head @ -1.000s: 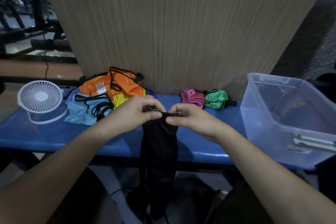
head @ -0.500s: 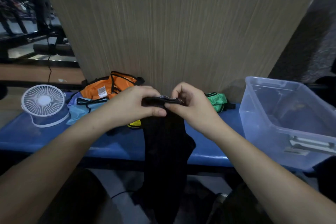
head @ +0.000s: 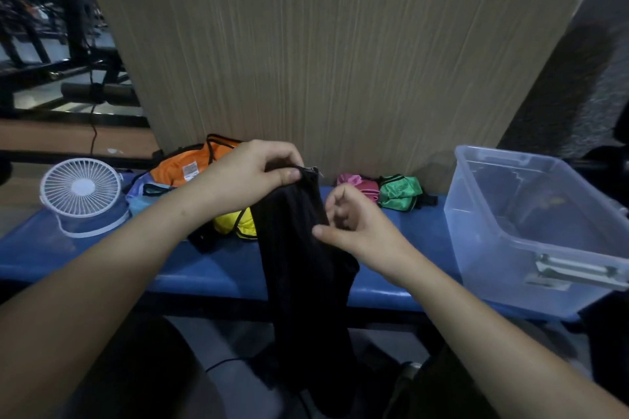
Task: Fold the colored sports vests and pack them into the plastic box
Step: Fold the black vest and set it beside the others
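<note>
A black vest point(head: 299, 269) hangs lengthwise in front of the blue bench point(head: 102, 258), its lower end past the bench edge. My left hand point(head: 258, 173) grips its top end. My right hand point(head: 357, 228) is lower, with the thumb on the vest's right edge and the fingers curled beside it. Unfolded vests are heaped at the back left: orange point(head: 177, 167), light blue point(head: 143, 206), yellow point(head: 233, 226). Small pink point(head: 360, 184) and green point(head: 400, 192) bundles lie at the back right. The clear plastic box point(head: 510, 160) stands open on the bench's right end.
A small white fan point(head: 80, 194) stands on the bench's left end. A wood-grain panel point(head: 323, 61) rises right behind the bench. Dark gym equipment point(head: 68, 44) is at the far left. The floor below is dark, with a cable on it.
My right hand has left the vest's top end and dropped to its right edge halfway down. My left hand keeps the top and holds it a little higher.
</note>
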The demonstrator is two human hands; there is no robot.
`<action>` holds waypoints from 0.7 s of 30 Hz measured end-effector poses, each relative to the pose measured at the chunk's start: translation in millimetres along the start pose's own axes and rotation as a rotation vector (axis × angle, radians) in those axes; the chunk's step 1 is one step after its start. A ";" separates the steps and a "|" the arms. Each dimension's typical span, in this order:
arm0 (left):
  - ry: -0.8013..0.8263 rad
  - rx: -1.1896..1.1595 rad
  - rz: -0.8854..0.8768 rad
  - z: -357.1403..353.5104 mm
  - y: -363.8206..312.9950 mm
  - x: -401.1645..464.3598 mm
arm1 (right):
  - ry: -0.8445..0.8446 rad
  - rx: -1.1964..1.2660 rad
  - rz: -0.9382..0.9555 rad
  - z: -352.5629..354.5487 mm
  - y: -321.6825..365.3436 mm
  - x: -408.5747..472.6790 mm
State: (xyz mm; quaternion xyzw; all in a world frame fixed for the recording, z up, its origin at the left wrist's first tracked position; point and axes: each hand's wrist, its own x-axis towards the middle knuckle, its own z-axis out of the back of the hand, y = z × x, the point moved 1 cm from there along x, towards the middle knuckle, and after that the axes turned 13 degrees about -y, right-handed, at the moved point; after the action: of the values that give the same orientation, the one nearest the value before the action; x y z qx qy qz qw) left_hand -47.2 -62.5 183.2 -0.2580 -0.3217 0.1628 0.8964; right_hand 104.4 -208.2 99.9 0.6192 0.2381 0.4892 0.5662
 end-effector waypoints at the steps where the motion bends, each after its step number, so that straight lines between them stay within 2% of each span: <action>1: -0.010 0.003 0.005 0.3 0.7 0.8 | -0.002 -0.023 0.007 1.6 -4.3 -3.9; 7: -0.058 0.018 -0.015 2.8 -2.1 5.2 | 0.051 -0.232 0.054 0.6 -28.9 -17.1; 14: -0.064 0.079 -0.030 11.7 -4.8 6.1 | 0.054 -0.254 0.026 -6.0 -38.6 -23.3; 21: -0.088 0.104 0.001 18.9 -4.7 5.2 | 0.011 -0.420 0.217 -6.3 -38.0 -26.0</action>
State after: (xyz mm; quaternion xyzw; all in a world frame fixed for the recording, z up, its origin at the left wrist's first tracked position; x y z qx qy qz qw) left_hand -55.3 -57.1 200.8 -0.2040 -0.3517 0.1910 0.8934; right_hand 98.0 -218.0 54.9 0.5070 0.0662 0.5892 0.6256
